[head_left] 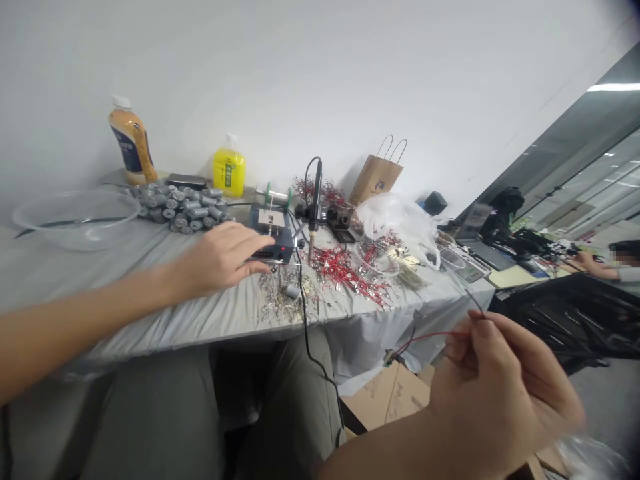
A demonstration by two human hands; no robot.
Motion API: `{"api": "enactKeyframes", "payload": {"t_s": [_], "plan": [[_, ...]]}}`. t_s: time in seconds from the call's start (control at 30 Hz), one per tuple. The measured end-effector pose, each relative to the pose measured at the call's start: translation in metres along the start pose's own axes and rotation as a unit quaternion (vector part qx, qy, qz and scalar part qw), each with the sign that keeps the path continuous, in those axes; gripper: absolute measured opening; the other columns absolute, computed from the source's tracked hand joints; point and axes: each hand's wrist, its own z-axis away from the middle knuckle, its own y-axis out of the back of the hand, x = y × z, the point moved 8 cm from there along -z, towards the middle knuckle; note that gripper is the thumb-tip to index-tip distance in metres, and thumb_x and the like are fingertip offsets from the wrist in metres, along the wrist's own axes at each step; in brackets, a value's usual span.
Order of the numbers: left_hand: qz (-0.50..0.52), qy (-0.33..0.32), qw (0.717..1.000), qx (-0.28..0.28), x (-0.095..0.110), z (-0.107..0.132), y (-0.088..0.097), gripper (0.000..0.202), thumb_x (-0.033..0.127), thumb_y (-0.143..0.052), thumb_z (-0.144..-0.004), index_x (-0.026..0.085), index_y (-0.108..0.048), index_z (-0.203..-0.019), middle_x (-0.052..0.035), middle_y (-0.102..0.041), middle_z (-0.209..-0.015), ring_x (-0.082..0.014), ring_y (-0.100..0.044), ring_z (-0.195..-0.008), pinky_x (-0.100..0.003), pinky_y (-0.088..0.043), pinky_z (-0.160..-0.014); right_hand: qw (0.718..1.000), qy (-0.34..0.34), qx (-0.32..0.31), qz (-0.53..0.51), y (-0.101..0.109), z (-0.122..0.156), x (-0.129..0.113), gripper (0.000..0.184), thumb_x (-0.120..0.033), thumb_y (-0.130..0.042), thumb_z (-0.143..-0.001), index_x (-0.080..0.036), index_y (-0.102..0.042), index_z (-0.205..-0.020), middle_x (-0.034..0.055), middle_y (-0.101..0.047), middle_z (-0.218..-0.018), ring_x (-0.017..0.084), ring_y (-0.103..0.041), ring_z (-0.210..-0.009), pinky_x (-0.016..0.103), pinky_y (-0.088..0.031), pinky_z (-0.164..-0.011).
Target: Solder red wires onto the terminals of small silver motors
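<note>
My left hand (227, 257) reaches over the table with its fingers stretched out, at the front left of a dark blue box (287, 233) with a small red light. No object shows in it; whether the fingertips touch the box I cannot tell. My right hand (493, 380), at the lower right, pinches thin red and black wires (434, 335). A small board-like part (389, 357) hangs at their left end. Upright beside the box is a soldering iron (315, 200) with a black cord. A single grey motor (293, 291) lies among scattered small metal-ended pieces below the box.
Several grey motors (185, 207) are heaped left of the box, beside a clear plastic bowl (75, 217). Red wires (345, 270) lie bunched right of the iron. A solder spool (273, 196), yellow bottle (229, 168), orange bottle (132, 143) and paper bag (377, 177) stand behind. Another person's hand (590, 263) shows far right.
</note>
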Motion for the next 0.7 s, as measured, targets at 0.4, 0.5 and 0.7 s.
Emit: {"api": "enactKeyframes", "payload": {"t_s": [0.4, 0.5, 0.7], "plan": [[-0.05, -0.018, 0.999, -0.009, -0.012, -0.013, 0.02, 0.05, 0.061, -0.047, -0.104, 0.031, -0.084, -0.089, 0.0072, -0.079, -0.081, -0.0144, -0.069, -0.089, -0.039, -0.04, -0.123, 0.998, 0.004, -0.046, -0.038, -0.04, -0.005, 0.059, 0.015, -0.01, -0.078, -0.074, -0.02, -0.085, -0.082, -0.0012, -0.067, -0.061, 0.013, -0.053, -0.048, 0.03, -0.033, -0.048], [-0.076, 0.052, 0.992, 0.084, -0.013, -0.017, 0.034, 0.056, 0.061, -0.044, -0.106, 0.025, -0.083, -0.091, 0.0019, -0.079, -0.084, -0.0153, -0.068, -0.089, -0.039, -0.048, -0.115, 0.999, 0.002, -0.032, -0.04, -0.033, -0.005, 0.065, 0.014, -0.01, -0.079, -0.073, -0.02, -0.085, -0.08, -0.0012, -0.066, -0.06, 0.013, -0.053, -0.048, 0.03, -0.032, -0.047], [-0.127, 0.047, 0.987, 0.083, 0.016, 0.006, 0.009, 0.059, 0.064, -0.035, -0.109, 0.029, -0.083, -0.109, -0.0052, -0.079, -0.12, -0.0218, -0.067, -0.115, -0.042, -0.051, -0.108, 0.999, 0.021, -0.029, -0.024, -0.027, -0.006, 0.05, 0.015, -0.008, -0.076, -0.076, -0.019, -0.085, -0.082, -0.0019, -0.065, -0.06, 0.013, -0.053, -0.049, 0.031, -0.032, -0.049]]}}
